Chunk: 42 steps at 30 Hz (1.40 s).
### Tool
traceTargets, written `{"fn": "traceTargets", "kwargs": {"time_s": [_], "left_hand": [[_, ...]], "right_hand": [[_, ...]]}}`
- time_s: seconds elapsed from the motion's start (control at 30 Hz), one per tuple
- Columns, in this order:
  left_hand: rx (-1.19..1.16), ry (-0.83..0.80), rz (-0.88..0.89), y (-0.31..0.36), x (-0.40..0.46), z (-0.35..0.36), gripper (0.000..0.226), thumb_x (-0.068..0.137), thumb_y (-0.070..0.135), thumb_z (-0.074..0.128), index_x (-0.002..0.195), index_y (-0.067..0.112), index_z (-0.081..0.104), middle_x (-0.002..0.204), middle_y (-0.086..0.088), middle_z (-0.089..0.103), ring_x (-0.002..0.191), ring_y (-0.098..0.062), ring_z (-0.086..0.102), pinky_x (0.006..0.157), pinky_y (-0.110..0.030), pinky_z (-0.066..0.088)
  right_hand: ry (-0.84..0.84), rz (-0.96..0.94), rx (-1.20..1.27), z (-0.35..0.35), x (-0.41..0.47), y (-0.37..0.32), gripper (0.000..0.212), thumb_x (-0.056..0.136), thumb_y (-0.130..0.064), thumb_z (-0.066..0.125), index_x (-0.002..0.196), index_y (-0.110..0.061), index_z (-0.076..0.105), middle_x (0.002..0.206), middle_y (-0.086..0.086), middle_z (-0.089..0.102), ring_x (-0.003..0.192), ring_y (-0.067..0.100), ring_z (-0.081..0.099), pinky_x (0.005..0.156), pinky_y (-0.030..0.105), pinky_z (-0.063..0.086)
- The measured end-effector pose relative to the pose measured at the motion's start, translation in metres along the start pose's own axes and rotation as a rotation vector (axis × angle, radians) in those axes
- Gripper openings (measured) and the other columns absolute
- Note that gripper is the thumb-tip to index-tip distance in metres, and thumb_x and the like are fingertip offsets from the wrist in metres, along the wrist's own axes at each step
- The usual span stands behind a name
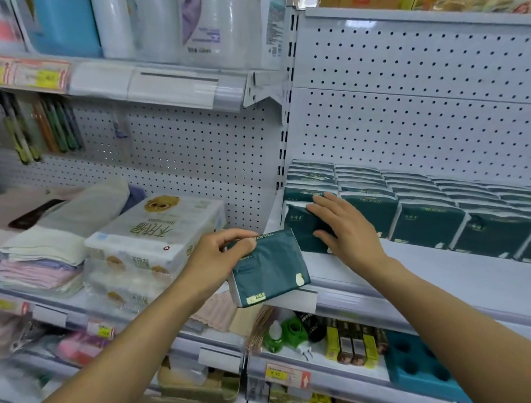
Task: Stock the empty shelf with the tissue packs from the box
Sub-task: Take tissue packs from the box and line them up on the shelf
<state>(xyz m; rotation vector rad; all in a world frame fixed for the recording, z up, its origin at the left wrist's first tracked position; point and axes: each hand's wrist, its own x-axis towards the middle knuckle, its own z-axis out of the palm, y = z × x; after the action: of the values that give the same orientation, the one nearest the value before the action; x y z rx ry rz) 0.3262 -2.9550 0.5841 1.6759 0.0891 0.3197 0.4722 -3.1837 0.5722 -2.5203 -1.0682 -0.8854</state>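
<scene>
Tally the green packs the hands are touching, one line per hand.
Left hand, gripping the held pack: 1
Right hand, fingers straight against the standing pack on the shelf: 1
Total: 2

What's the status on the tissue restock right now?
Left hand holds a green tissue pack. Right hand flat against front pack on the shelf. Nothing blocking.

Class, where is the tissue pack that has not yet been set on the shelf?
The tissue pack is in the left hand, centre of the head view, just in front of the shelf edge.
</scene>
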Motion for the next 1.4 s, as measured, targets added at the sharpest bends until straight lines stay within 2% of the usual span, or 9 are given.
{"fn": "traceTargets", "kwargs": {"time_s": [0.37,0.5,0.6,0.7,0.8,0.97,1.13,1.23,1.4], "left_hand": [[0.004,0.001,-0.031,-0.004,0.014,0.003,0.014,0.093,0.023,0.064,0.096,0.029,0.077,0.101,0.001,0.074,0.096,-0.022,0.067,0.064,-0.023,0.051],[-0.001,-0.02,-0.031,-0.001,0.015,-0.001,0.011,0.09,0.025,0.068,0.096,0.028,0.077,0.099,-0.001,0.074,0.093,-0.022,0.068,0.072,-0.032,0.053],[-0.002,-0.029,0.009,-0.002,0.017,0.0,0.008,0.087,0.024,0.072,0.093,0.025,0.077,0.096,-0.001,0.074,0.088,-0.018,0.066,0.072,-0.031,0.054],[0.049,-0.039,0.143,-0.002,0.021,0.013,0.008,0.085,0.017,0.074,0.09,0.022,0.076,0.089,0.004,0.075,0.084,-0.012,0.066,0.072,-0.023,0.054],[0.069,-0.088,0.286,0.001,0.024,0.032,0.014,0.083,0.008,0.075,0.087,0.022,0.074,0.084,0.009,0.074,0.077,-0.004,0.066,0.069,-0.02,0.053],[0.116,-0.172,0.38,0.008,0.033,0.063,0.015,0.087,0.023,0.072,0.098,0.032,0.069,0.096,0.013,0.072,0.09,-0.003,0.065,0.08,-0.026,0.054],[0.471,0.01,0.414,-0.004,0.061,0.077,0.05,0.091,0.037,0.065,0.137,0.037,0.044,0.133,0.019,0.043,0.122,0.001,0.036,0.101,-0.02,0.03],[0.781,0.041,0.462,-0.016,0.083,0.077,0.077,0.087,0.038,0.07,0.151,0.034,0.027,0.157,0.007,0.02,0.142,-0.01,0.012,0.114,-0.031,0.016],[0.992,-0.067,0.436,-0.028,0.108,0.088,0.095,0.082,0.038,0.075,0.154,0.04,0.012,0.162,0.012,-0.008,0.149,-0.022,-0.013,0.119,-0.05,0.013]], "right_hand": [[0.018,0.035,-0.072,0.021,0.024,0.012,0.054,0.08,-0.017,0.077,0.131,-0.017,0.058,0.143,0.002,0.051,0.138,0.027,0.041,0.076,0.046,0.059],[0.108,0.027,-0.074,0.022,0.021,0.009,0.048,0.079,-0.016,0.077,0.125,-0.014,0.062,0.143,0.009,0.05,0.136,0.032,0.042,0.099,0.051,0.048],[0.26,0.091,0.198,0.002,0.017,-0.011,0.032,0.09,-0.027,0.067,0.121,-0.018,0.066,0.137,0.002,0.055,0.131,0.02,0.046,0.104,0.04,0.044],[-0.021,0.198,0.61,-0.037,0.009,-0.041,0.037,0.087,-0.048,0.064,0.122,-0.035,0.063,0.125,-0.02,0.058,0.121,-0.003,0.047,0.103,0.026,0.04],[-0.314,0.027,0.517,-0.054,-0.003,-0.046,0.061,0.074,-0.057,0.074,0.13,-0.042,0.054,0.123,-0.019,0.055,0.116,-0.002,0.047,0.099,0.023,0.04],[-0.201,0.103,0.41,-0.06,-0.026,-0.016,0.062,0.072,-0.044,0.081,0.128,-0.038,0.054,0.109,-0.011,0.055,0.106,0.007,0.046,0.093,0.03,0.043],[-0.089,0.244,0.189,-0.069,-0.053,0.041,0.058,0.077,-0.038,0.079,0.129,-0.03,0.056,0.103,-0.011,0.048,0.101,0.007,0.04,0.086,0.036,0.046],[-0.09,0.308,0.145,-0.063,-0.065,0.064,0.06,0.08,-0.038,0.076,0.134,-0.03,0.053,0.108,-0.012,0.047,0.105,0.008,0.04,0.088,0.033,0.046],[0.028,0.258,0.049,-0.038,-0.06,0.07,0.063,0.081,-0.03,0.077,0.138,-0.021,0.052,0.139,0.002,0.049,0.128,0.023,0.044,0.099,0.042,0.046]]}}
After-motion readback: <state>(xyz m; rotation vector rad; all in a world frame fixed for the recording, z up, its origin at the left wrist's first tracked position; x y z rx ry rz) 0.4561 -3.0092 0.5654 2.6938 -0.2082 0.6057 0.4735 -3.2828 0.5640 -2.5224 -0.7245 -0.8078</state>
